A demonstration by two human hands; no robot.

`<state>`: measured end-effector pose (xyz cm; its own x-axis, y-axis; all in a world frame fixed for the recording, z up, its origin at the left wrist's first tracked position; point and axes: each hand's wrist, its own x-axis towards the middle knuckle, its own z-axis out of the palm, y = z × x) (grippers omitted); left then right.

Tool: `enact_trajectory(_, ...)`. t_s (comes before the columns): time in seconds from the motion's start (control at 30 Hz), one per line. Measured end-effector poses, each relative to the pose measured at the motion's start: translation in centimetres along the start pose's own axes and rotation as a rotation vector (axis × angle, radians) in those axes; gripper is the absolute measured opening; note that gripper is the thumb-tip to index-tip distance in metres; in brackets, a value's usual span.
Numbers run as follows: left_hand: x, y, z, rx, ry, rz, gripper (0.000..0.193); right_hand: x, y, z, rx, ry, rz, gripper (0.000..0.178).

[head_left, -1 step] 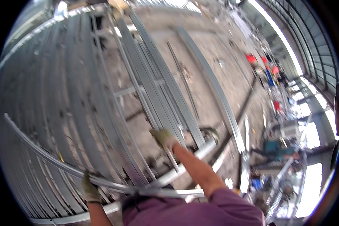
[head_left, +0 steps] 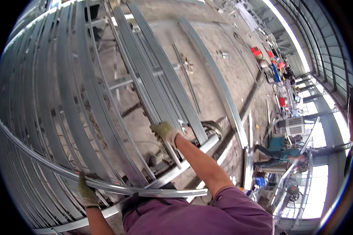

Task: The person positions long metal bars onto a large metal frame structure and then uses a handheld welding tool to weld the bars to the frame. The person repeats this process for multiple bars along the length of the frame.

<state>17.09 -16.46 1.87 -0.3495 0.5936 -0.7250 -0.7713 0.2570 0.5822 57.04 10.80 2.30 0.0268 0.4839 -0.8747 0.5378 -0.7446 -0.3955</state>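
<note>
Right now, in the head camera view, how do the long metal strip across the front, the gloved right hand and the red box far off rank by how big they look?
1. Long metal strip, spanning over half the picture.
2. Right hand.
3. Red box, though its distance from the camera makes its true size unsure.

We count two gloved hands: our left hand (head_left: 87,192) and our right hand (head_left: 165,132). One long curved metal strip (head_left: 106,184) runs across under the left hand. Beyond the right hand lie many long grey metal channels (head_left: 145,78), too many to count. One other person (head_left: 280,152) crouches far right.
</note>
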Motion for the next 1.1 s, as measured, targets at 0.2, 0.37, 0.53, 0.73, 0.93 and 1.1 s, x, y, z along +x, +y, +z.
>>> enact_trajectory(0.2, 1.3, 0.7, 0.9, 0.009, -0.02, -0.085, 0.041, 4.5, 2.8, -4.2, -0.537, 0.006, -0.287, 0.038)
enact_trajectory(0.37, 1.0, 0.4, -0.6, 0.012, 0.108, -0.065, 0.043, 2.4, -1.3, -1.1, -0.801, 0.104, -0.212, 0.031)
enact_trajectory(0.53, 1.4, 0.1, 0.8, 0.01, 0.044, -0.086, 0.044, 6.3, 3.7, -1.1, -1.011, 0.184, -0.387, 0.035)
enact_trajectory(0.73, 1.2, 0.1, 0.2, -0.013, 0.043, -0.101, 0.044, 5.2, 2.8, 0.9, -1.156, 0.203, -0.445, 0.037)
enact_trajectory(0.93, 1.1, 0.5, 1.0, 0.027, 0.064, -0.084, 0.044, 5.8, 3.0, 1.5, -1.114, 0.187, -0.429, 0.042)
enact_trajectory(1.1, 0.6, 0.8, 0.9, 0.051, 0.013, -0.054, 0.045, -2.3, 1.8, 3.7, -0.544, 0.682, -0.59, 0.046)
